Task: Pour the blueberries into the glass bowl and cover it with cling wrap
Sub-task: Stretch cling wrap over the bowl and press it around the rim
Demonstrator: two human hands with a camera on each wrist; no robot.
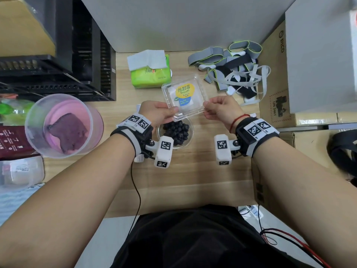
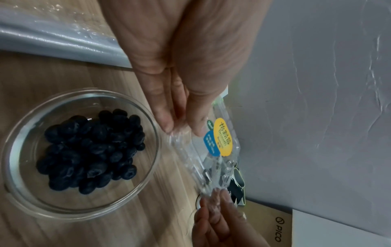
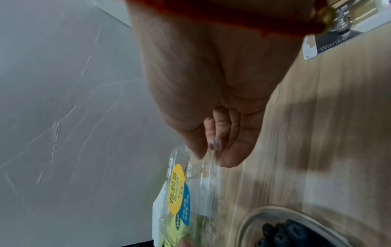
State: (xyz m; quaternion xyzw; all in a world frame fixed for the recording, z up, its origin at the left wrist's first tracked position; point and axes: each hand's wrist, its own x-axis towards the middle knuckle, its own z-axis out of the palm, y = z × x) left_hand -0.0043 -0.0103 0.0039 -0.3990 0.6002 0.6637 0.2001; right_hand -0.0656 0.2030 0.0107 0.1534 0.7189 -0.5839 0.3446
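The left hand (image 1: 157, 113) pinches the left edge of the clear plastic clamshell (image 1: 184, 98), thumb on top and fingers beneath; in the left wrist view its fingertips (image 2: 167, 125) press against the transparent rim. The right hand (image 1: 222, 110) pinches the opposite, right edge of the same clamshell, and the right wrist view shows thumb and fingers closed narrowly on the plastic. The clamshell is held between the two grips, clear of the wooden table (image 1: 193, 180), its lid with the yellow and blue label (image 1: 184, 93) facing up. No berries can be seen inside it. Directly below and just toward the person from the grips stands the glass bowl (image 1: 190, 136), resting on the table, with the blueberries (image 1: 176, 131) heaped inside. Beyond the grips lies a green tissue pack (image 1: 149, 74); beyond and to the right of the right-hand grip lies a pile of grey straps (image 1: 231, 68). Well to the left of the left-hand grip stands a translucent round tub (image 1: 34, 136).
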